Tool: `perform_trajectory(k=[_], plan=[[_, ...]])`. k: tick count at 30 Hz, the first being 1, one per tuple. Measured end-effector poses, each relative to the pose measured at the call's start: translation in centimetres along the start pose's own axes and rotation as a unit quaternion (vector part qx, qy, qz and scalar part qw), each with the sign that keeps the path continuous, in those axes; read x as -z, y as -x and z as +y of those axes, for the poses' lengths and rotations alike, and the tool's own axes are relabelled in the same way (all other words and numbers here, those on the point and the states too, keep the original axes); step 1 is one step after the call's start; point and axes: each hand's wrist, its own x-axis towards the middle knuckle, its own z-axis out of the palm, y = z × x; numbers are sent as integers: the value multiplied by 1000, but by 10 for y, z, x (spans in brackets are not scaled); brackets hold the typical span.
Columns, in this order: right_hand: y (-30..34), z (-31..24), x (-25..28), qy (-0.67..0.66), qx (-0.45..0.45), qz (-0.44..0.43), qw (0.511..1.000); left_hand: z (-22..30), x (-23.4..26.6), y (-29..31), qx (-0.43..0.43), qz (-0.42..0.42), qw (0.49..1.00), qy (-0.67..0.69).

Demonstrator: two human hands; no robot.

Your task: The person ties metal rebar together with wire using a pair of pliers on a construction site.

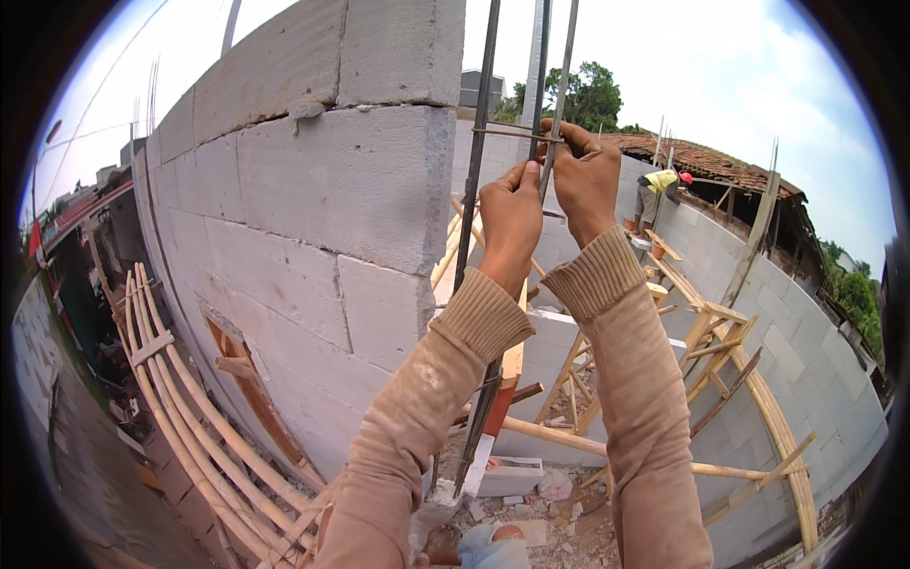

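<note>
1. Gripping upright steel bars, just right of the block wall, with right hand; left hand close beside, exact hold unclear.
2. Apparently done: setting metal stirrup against bars.
3. Probably left: securing that crossing; cannot tell whether tied.

Block wall: left of rebar | bamboo poles: left of wall

Open-air building site: bare block wall, upright steel rods at its end; bamboo poles left of wall; rubble, red-helmeted worker right of wall.
</note>
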Motion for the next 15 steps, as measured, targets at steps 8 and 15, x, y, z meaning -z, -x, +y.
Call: perform_trajectory(k=[8,15], plan=[[-2,0,2,1,-15,-25,1000,-10,2,-4,-14,3,1000,-2],[-2,0,4,-84,-76,-96,989,-7,9,-3,-10,1,999,-48]])
